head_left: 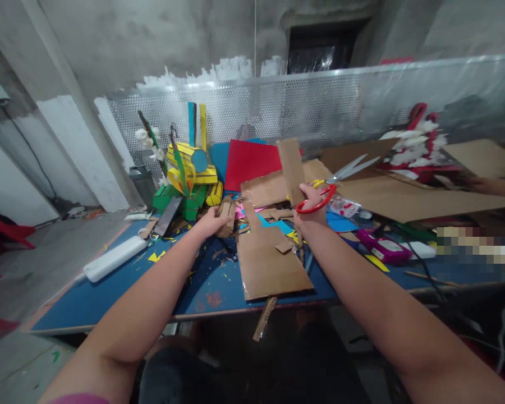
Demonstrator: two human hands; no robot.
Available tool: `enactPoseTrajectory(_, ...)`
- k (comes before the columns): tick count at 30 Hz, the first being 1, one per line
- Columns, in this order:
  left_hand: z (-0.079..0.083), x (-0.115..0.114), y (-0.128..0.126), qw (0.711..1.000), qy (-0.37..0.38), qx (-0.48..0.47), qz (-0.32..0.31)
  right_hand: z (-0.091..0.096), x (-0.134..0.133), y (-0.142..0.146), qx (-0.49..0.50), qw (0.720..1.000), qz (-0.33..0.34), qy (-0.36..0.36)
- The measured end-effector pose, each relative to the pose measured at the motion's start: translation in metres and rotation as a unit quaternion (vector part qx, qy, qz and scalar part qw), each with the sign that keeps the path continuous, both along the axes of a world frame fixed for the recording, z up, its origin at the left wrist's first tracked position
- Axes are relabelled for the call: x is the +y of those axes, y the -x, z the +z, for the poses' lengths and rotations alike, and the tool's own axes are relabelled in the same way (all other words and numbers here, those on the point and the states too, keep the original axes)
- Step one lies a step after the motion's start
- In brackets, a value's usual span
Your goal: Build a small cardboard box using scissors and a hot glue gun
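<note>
My right hand is closed round a flat cardboard strip, raised upright over the table. Hooked on the same hand is a pair of scissors with red and yellow handles, its blades spread and pointing right. My left hand pinches a small piece of cardboard among the scraps. Between my forearms lies a larger cardboard sheet with a narrow tab at its far side and a small cardboard scrap on top.
Yellow and green paper models stand at the back left. A white power strip lies on the left. Behind are a red sheet and a perforated metal panel. A large cardboard sheet and another person's arm are at right.
</note>
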State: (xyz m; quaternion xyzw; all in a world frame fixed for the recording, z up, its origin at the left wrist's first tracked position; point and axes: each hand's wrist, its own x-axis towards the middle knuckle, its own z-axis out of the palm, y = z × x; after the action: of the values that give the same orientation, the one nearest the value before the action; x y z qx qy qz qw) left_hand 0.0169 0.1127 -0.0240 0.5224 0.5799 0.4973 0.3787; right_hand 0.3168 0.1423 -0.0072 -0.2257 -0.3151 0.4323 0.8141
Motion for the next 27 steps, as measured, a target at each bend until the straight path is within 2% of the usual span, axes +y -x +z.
enactPoseTrajectory(2, -0.001, -0.001, 0.0, 0.999, 0.03, -0.015, 0.007, 0.001, 0.002, 0.0, 0.016, 1.0, -0.004, 0.013)
enactPoseTrajectory(4, 0.001, -0.003, -0.001, 0.997, 0.063, -0.036, 0.003, -0.002, 0.001, 0.004, 0.012, 0.999, 0.027, 0.03)
enactPoseTrajectory(7, 0.009, -0.008, -0.003, 0.992, 0.086, -0.088, -0.024, -0.009, -0.009, 0.017, -0.024, 0.991, 0.119, 0.06)
enactPoseTrajectory(11, 0.018, -0.021, -0.015, 0.979, 0.061, -0.177, -0.082, -0.019, -0.024, 0.037, -0.093, 0.959, 0.253, 0.093)
enactPoseTrajectory(14, 0.018, -0.033, -0.027, 0.96, 0.045, -0.24, -0.14, -0.024, -0.033, 0.048, -0.133, 0.938, 0.304, 0.099)
enactPoseTrajectory(17, 0.012, -0.04, -0.036, 0.949, 0.036, -0.256, -0.179, -0.027, -0.04, 0.054, -0.154, 0.934, 0.308, 0.094)
enactPoseTrajectory(23, -0.001, -0.037, -0.044, 0.96, -0.042, -0.229, -0.153, -0.024, -0.048, 0.054, -0.178, 0.934, 0.296, 0.091)
enactPoseTrajectory(27, -0.003, -0.035, -0.046, 0.954, -0.091, -0.246, -0.146, -0.024, -0.046, 0.055, -0.184, 0.934, 0.295, 0.086)
